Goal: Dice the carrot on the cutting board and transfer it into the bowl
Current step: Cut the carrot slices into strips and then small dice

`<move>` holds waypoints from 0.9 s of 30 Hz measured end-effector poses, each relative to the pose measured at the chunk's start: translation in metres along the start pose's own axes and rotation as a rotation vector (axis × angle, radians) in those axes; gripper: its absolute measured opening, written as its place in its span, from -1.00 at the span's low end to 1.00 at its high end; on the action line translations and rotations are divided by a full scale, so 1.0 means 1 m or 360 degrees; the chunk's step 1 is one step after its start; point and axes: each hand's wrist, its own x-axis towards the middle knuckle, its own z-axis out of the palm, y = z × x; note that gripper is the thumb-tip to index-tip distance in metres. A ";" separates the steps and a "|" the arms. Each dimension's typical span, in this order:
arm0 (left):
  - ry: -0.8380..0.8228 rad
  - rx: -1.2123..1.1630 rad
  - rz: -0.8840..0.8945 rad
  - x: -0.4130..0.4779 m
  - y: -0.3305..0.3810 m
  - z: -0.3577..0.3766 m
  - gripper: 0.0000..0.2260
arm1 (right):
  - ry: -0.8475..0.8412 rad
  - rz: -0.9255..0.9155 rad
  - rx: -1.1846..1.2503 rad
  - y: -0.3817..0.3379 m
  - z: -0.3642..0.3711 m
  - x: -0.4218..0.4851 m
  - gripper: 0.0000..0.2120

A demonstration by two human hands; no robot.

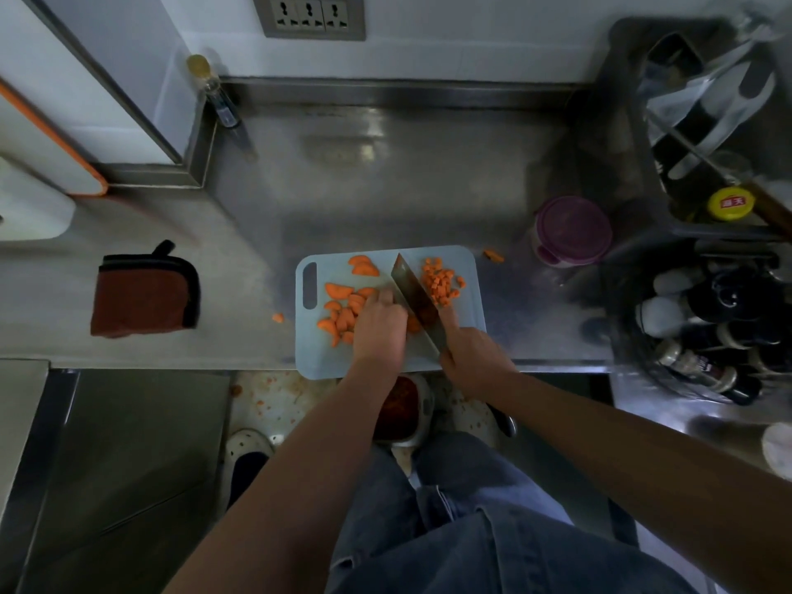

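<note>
A folded red cloth (143,293) (black-edged) lies left on the steel counter (385,173), a purple-lidded jar (572,231) right

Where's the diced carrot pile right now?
Head view: the diced carrot lies at the far right of the cutting board, just right of the knife blade.

Cleaver (415,298) between carrot slices (340,317) and dice (440,284)

Both bare forearms reach forward and angle in toward each other. Left hand (379,323) is palm down, fingers curled, pinning carrot slices (343,319). Right hand (475,358), just beside it, is wrapped round the knife (418,302) handle, one finger along the blade.
</note>
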 end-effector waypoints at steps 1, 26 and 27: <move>0.0025 0.0029 0.0018 0.001 -0.002 -0.001 -0.82 | 0.0024 0.0001 0.0034 0.001 -0.001 0.001 -0.48; 0.0125 -0.0014 -0.0178 -0.007 -0.002 -0.004 -0.84 | 0.0007 0.0011 -0.0012 -0.017 0.004 0.005 -0.48; 0.0117 0.0008 -0.0171 -0.007 -0.002 -0.004 -0.84 | -0.0006 0.0016 -0.0016 -0.017 0.005 0.006 -0.46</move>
